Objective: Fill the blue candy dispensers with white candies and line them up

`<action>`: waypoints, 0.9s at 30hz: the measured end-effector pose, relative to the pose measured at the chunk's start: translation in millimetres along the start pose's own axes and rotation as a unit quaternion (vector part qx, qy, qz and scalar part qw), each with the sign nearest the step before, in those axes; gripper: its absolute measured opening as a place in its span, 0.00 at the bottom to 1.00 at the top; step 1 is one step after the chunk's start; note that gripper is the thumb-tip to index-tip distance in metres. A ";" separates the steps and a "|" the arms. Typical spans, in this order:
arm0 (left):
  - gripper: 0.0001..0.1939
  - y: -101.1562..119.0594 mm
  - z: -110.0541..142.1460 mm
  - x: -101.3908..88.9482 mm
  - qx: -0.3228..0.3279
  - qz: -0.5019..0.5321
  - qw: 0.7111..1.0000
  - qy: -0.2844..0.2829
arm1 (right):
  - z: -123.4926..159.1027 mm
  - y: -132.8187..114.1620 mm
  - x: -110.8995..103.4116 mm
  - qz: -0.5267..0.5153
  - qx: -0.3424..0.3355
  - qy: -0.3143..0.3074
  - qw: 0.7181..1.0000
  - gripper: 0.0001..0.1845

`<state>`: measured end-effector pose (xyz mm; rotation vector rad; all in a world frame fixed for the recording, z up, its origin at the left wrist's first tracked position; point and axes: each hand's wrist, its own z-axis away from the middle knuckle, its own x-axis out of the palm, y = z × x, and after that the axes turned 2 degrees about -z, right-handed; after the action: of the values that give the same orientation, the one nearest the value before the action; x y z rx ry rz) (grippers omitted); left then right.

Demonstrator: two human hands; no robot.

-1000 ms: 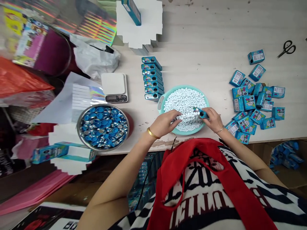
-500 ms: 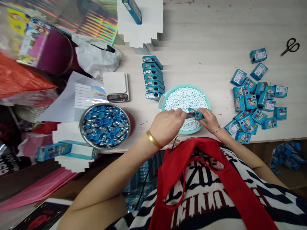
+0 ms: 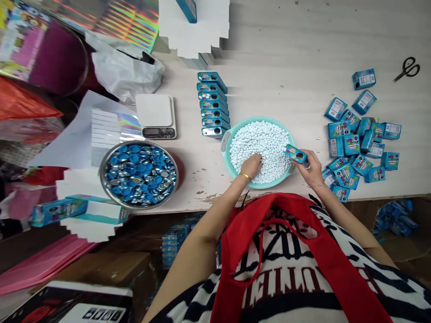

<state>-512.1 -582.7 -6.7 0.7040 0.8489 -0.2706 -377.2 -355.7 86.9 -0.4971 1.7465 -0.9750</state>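
My left hand (image 3: 252,167) is down in the white candies (image 3: 257,139) that fill a mint-green bowl (image 3: 229,168), its fingers curled among them and their tips hidden. At the bowl's right rim, my right hand (image 3: 310,169) grips a small blue candy box (image 3: 296,154), tilted with its printed narrow side up. Left of the bowl stand several similar blue boxes (image 3: 213,105) in a row, with dark round holes in their tops. To the right lies a loose heap of blue boxes (image 3: 351,144).
A metal bowl (image 3: 171,190) of blue-and-silver caps and a kitchen scale (image 3: 154,111) stand at left. White card sheets (image 3: 202,33) are stacked at the back, one blue box on top. Black scissors (image 3: 407,69) lie far right. A cardboard carton with blue boxes (image 3: 395,217) sits below the table edge.
My left hand first moved to the box's near end, then drew back and down into the candies. My right hand shifted right with the box, turning its printed side up.
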 end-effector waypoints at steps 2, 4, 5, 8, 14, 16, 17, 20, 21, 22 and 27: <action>0.12 -0.1 -4.3 7.2 0.007 0.013 1.000 0.003 | 0.7 0.6 -0.1 0.002 0.004 0.011 1.000 0.21; 0.13 -6.7 0.3 5.1 0.019 0.033 0.999 0.007 | 1.2 1.5 0.9 0.002 0.006 0.015 1.000 0.22; 0.13 -11.0 5.2 1.0 0.031 0.048 0.998 0.013 | 1.3 2.0 1.5 0.004 0.006 0.014 1.000 0.22; 0.14 -19.9 25.6 -22.1 0.090 0.106 0.989 0.055 | 1.1 3.3 3.8 0.010 0.007 0.003 1.000 0.23; 0.16 -1.2 62.0 -96.5 0.182 0.095 0.975 0.081 | 0.8 4.1 13.1 0.022 -0.030 -0.047 0.998 0.21; 0.15 12.0 67.6 -118.7 0.207 0.060 0.974 0.066 | 1.2 4.0 19.1 0.035 -0.054 -0.067 0.996 0.20; 0.15 19.0 69.1 -128.1 0.217 0.035 0.974 0.056 | 1.4 3.8 22.6 0.040 -0.065 -0.076 0.994 0.20; 0.12 40.1 71.2 -150.0 0.217 -0.061 0.974 0.028 | 2.3 1.9 33.3 0.047 -0.091 -0.095 0.990 0.22; 0.11 47.2 71.8 -155.8 0.207 -0.095 0.973 0.021 | 2.6 0.9 36.4 0.047 -0.096 -0.101 0.989 0.23; 0.10 54.5 72.7 -161.1 0.195 -0.127 0.972 0.014 | 2.8 -0.1 39.0 0.047 -0.099 -0.106 0.988 0.24; 0.07 91.1 83.3 -180.6 0.156 -0.255 0.954 -0.004 | 4.4 -2.5 46.7 0.044 -0.097 -0.124 0.987 0.24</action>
<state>-535.0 -579.6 210.9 0.7658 0.9836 -0.8872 -391.5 -392.3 61.2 -0.6316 1.6294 -0.6531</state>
